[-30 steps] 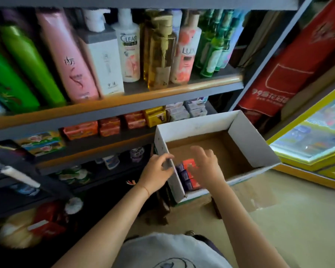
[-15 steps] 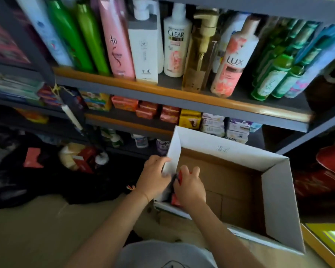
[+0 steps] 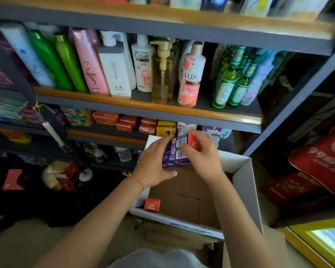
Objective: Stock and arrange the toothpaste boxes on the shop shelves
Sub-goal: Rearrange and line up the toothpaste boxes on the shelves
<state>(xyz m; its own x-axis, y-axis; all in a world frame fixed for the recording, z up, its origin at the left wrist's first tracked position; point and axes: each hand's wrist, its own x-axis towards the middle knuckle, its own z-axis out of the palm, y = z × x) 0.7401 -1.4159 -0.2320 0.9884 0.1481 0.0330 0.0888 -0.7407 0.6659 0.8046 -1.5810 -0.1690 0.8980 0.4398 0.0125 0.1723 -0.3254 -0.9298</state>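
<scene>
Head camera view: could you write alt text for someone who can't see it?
Two bare hands, left hand and right hand, lift a stack of purple-and-red toothpaste boxes out of an open cardboard carton in front of shop shelves. One red box lies in the carton's near corner. Shampoo bottles line the shelf above.

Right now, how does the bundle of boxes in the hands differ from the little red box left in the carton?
The bundle of boxes is lifted above the carton, held between left hand and right hand; the red box lies untouched on the carton floor. The bundle shows purple sides with barcodes; the red box shows only a red end. Both look like toothpaste packs.
</scene>
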